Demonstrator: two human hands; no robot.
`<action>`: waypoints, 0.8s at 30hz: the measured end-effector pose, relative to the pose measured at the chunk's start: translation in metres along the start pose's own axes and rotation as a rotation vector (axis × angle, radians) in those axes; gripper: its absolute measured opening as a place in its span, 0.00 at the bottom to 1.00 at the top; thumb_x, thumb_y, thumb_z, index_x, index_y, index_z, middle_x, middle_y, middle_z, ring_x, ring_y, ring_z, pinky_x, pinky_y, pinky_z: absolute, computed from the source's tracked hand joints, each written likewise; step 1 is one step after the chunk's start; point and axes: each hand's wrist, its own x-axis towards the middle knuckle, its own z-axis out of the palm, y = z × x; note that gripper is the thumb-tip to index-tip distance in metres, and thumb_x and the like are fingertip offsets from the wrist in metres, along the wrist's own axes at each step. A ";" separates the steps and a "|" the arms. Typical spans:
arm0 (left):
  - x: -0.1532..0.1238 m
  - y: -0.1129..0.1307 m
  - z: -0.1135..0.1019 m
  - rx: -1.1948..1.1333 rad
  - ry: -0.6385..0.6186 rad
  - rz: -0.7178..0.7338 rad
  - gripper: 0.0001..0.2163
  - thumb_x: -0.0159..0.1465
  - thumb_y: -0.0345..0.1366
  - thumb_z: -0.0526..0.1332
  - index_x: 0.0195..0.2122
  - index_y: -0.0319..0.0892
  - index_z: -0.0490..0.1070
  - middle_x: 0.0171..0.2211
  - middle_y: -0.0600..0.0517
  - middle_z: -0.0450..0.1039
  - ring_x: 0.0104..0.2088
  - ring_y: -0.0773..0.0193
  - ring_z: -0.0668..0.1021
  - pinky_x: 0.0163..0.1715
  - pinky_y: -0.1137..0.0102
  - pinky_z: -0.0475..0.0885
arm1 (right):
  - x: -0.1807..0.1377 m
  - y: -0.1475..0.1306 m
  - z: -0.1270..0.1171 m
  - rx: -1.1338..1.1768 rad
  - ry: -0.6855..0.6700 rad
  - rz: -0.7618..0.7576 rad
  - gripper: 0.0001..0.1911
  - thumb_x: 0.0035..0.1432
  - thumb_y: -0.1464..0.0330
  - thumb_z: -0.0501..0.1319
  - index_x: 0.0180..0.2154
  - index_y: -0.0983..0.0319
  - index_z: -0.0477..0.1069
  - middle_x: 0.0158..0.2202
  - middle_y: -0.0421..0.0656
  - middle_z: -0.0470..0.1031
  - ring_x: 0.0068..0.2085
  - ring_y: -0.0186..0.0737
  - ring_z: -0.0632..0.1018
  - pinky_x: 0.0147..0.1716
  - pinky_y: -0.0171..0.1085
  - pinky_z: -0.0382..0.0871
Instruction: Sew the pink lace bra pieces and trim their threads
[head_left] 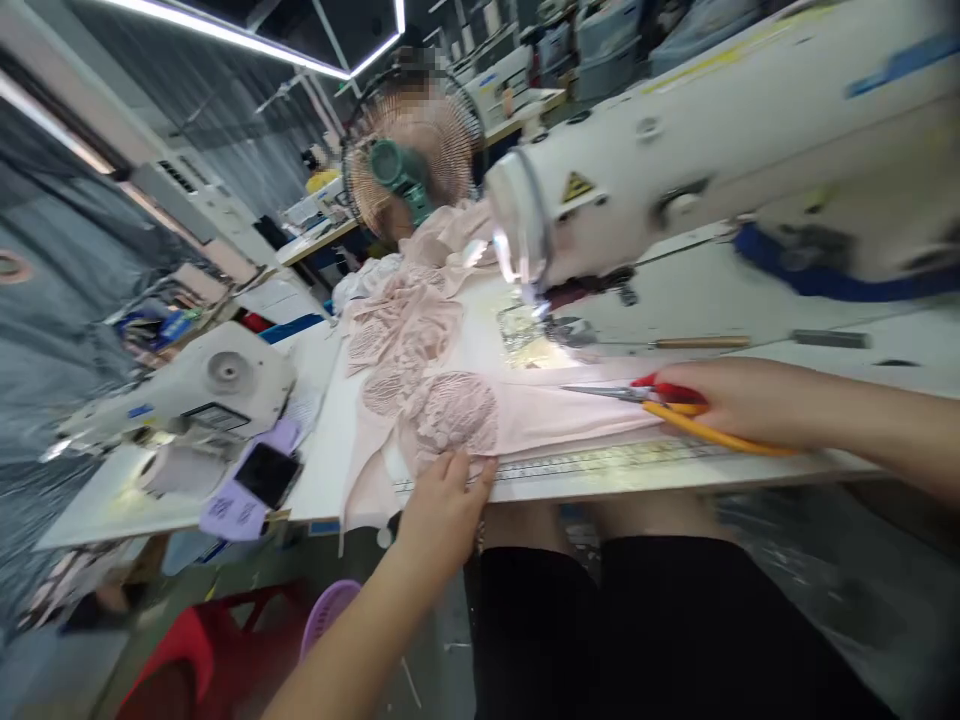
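A pale pink bra (pixel 454 410) with lacy textured cups lies on the white sewing table, its smooth band stretching right. My left hand (pixel 442 505) is at the table's front edge, its fingers closed on the lower edge of the nearest cup. In my right hand (pixel 750 400) is a pair of scissors (pixel 679 405) with red and orange handles. Its blades point left and lie over the band; they look nearly closed. More pink bras (pixel 405 320) trail in a pile behind, linked or overlapping.
A white sewing machine (pixel 600 190) overhangs the table's right side. Behind it lie a wooden-handled tool (pixel 701 342) and a grey-handled one (pixel 829 339). A ruler strip (pixel 600 465) runs along the front edge. A phone (pixel 267 473) lies left, and a large fan (pixel 412 150) stands behind.
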 end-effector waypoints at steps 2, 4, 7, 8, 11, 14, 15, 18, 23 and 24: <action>0.000 -0.003 0.005 0.043 0.055 0.016 0.27 0.59 0.18 0.52 0.60 0.37 0.62 0.48 0.39 0.68 0.49 0.50 0.72 0.48 0.56 0.72 | -0.002 -0.006 -0.007 -0.040 -0.100 -0.001 0.07 0.58 0.67 0.58 0.30 0.61 0.70 0.30 0.46 0.77 0.30 0.43 0.76 0.27 0.36 0.65; 0.001 -0.007 0.010 0.085 0.112 0.037 0.28 0.57 0.16 0.51 0.59 0.37 0.64 0.46 0.40 0.68 0.47 0.50 0.72 0.46 0.57 0.73 | -0.002 -0.009 -0.014 -0.082 -0.166 0.030 0.08 0.61 0.64 0.57 0.32 0.62 0.69 0.30 0.43 0.74 0.31 0.40 0.73 0.29 0.37 0.64; 0.004 -0.010 0.015 0.123 0.151 0.042 0.30 0.55 0.14 0.49 0.58 0.38 0.66 0.45 0.41 0.69 0.47 0.51 0.73 0.44 0.58 0.74 | -0.002 -0.011 -0.021 -0.112 -0.220 0.076 0.10 0.62 0.62 0.59 0.34 0.62 0.69 0.33 0.40 0.72 0.31 0.36 0.71 0.31 0.36 0.65; 0.004 -0.010 0.015 0.133 0.153 0.038 0.30 0.55 0.14 0.49 0.58 0.39 0.66 0.45 0.41 0.69 0.47 0.51 0.73 0.44 0.59 0.74 | -0.002 -0.011 -0.023 -0.118 -0.227 0.083 0.09 0.63 0.62 0.59 0.35 0.62 0.69 0.33 0.40 0.71 0.31 0.36 0.71 0.31 0.36 0.65; 0.003 -0.009 0.014 0.156 0.138 0.025 0.31 0.55 0.13 0.49 0.58 0.40 0.66 0.45 0.42 0.69 0.47 0.52 0.73 0.44 0.61 0.73 | -0.004 -0.012 -0.024 -0.132 -0.234 0.089 0.10 0.64 0.62 0.58 0.36 0.63 0.69 0.33 0.39 0.70 0.31 0.35 0.71 0.31 0.37 0.66; 0.001 -0.009 0.013 0.173 0.124 0.021 0.32 0.55 0.14 0.49 0.60 0.42 0.64 0.47 0.43 0.69 0.49 0.53 0.72 0.45 0.62 0.72 | -0.004 -0.011 -0.021 -0.137 -0.241 0.094 0.12 0.65 0.60 0.57 0.37 0.63 0.69 0.32 0.39 0.70 0.29 0.35 0.71 0.30 0.37 0.67; 0.000 -0.010 0.014 0.179 0.122 0.023 0.32 0.55 0.14 0.49 0.60 0.42 0.63 0.47 0.43 0.69 0.49 0.53 0.72 0.45 0.62 0.72 | -0.003 -0.010 -0.021 -0.137 -0.244 0.096 0.13 0.65 0.59 0.57 0.37 0.63 0.69 0.32 0.39 0.70 0.29 0.34 0.71 0.30 0.37 0.67; 0.000 -0.011 0.015 0.199 0.126 0.024 0.32 0.56 0.15 0.49 0.61 0.43 0.62 0.47 0.43 0.69 0.49 0.53 0.72 0.45 0.63 0.72 | -0.002 -0.008 -0.019 -0.130 -0.244 0.096 0.13 0.64 0.59 0.58 0.39 0.63 0.69 0.34 0.40 0.71 0.30 0.35 0.71 0.31 0.37 0.68; 0.000 -0.007 0.016 0.220 0.135 0.004 0.32 0.56 0.14 0.49 0.60 0.44 0.63 0.47 0.44 0.69 0.49 0.53 0.72 0.44 0.63 0.72 | -0.003 -0.007 -0.018 -0.106 -0.227 0.077 0.13 0.64 0.59 0.59 0.40 0.63 0.70 0.36 0.41 0.72 0.33 0.36 0.73 0.33 0.39 0.70; 0.000 -0.006 0.016 0.222 0.136 -0.009 0.31 0.56 0.14 0.49 0.60 0.44 0.63 0.47 0.44 0.69 0.49 0.53 0.72 0.44 0.62 0.72 | -0.003 -0.007 -0.018 -0.102 -0.223 0.073 0.13 0.64 0.59 0.59 0.40 0.63 0.70 0.36 0.41 0.72 0.33 0.36 0.73 0.33 0.39 0.70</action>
